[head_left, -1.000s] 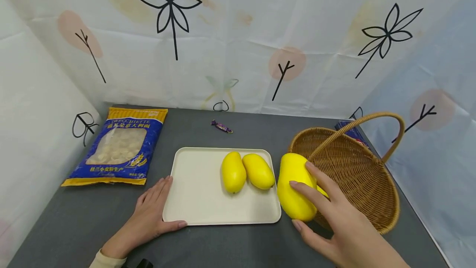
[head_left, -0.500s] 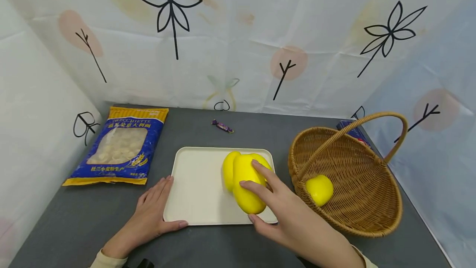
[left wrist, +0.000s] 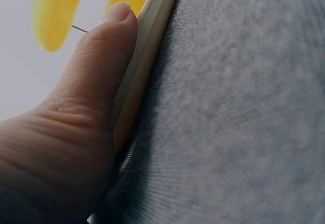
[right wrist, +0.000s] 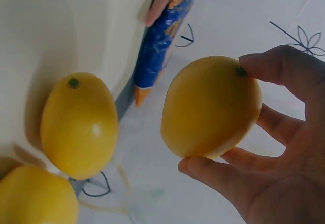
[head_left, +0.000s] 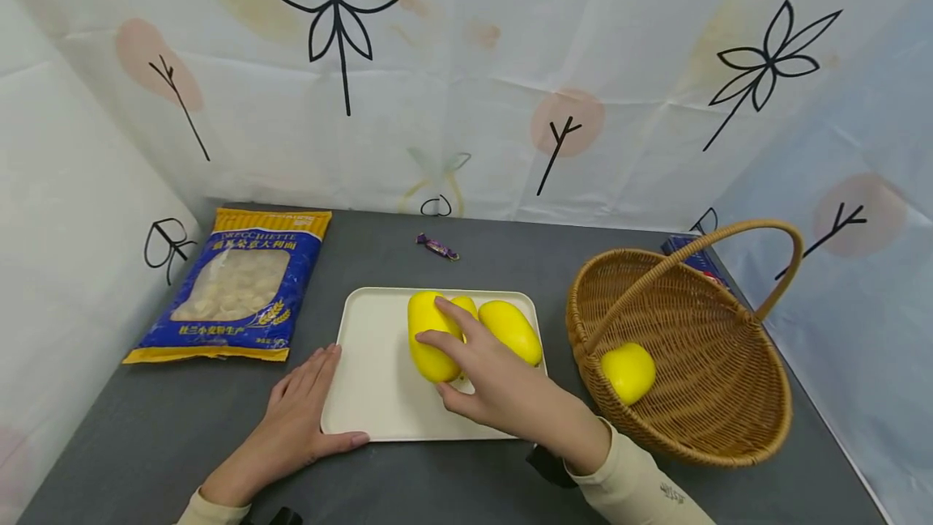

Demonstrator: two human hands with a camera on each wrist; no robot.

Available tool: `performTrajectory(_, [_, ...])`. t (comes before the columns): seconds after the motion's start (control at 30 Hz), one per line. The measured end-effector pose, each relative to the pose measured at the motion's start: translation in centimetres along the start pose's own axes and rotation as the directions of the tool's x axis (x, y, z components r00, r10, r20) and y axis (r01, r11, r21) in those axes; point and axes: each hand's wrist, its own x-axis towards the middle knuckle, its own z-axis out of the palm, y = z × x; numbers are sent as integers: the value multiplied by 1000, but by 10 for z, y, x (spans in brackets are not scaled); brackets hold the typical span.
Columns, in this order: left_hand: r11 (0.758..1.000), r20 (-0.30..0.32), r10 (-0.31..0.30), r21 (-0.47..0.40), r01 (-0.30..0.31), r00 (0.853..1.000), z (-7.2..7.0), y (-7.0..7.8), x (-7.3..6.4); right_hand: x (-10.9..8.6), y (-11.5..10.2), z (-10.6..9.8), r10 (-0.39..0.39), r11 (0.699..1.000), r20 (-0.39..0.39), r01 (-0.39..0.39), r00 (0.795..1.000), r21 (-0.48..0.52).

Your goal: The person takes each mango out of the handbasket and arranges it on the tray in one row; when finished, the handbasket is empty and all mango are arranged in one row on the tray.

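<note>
In the head view my right hand (head_left: pixel 496 387) grips a yellow mango (head_left: pixel 428 339) above the white tray (head_left: pixel 368 371). The right wrist view shows this mango (right wrist: pixel 210 107) pinched between thumb and fingertips, raised over the tray. Two more mangoes lie at the tray's right side: one mango (head_left: pixel 512 332) in plain sight, the other (head_left: pixel 467 305) partly behind my right hand. My left hand (head_left: pixel 302 407) rests at the tray's near left corner, fingers straight along its side. Its thumb (left wrist: pixel 96 56) lies on the front rim in the left wrist view.
To the right stands a wicker basket (head_left: pixel 717 339) with a tall handle and one mango (head_left: pixel 628 373) inside. A blue pasta bag (head_left: pixel 233 286) lies at the left. Behind the tray is a purple wrapped candy (head_left: pixel 437 247). A dark blue box (head_left: pixel 681 245) sits partly behind the basket.
My right hand has carried the mango leftward from the basket's edge, across the two mangoes, to above the tray's middle. The left hand and tray have stayed in place.
</note>
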Motion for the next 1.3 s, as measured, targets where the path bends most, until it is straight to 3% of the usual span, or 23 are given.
performTrajectory(0.23, [1000, -19, 18, -4, -18, 1000, 0, 0, 0, 17, 6, 18, 57, 998, 49, -58, 997, 17])
performTrajectory(0.53, [1000, -31, 31, 5, -31, 999, 0, 0, 1, 34, 11, 34, 93, 994, 118, -86, 989, -66])
performTrajectory(0.87, [999, -52, 48, 14, -48, 997, 1, 1, 1, 40, 17, 48, 128, 971, 136, -97, 982, -217])
performTrajectory(1.3, [999, -39, 35, 2, -35, 999, -1, 1, -1, 44, 21, 58, 153, 958, 165, -106, 974, -267])
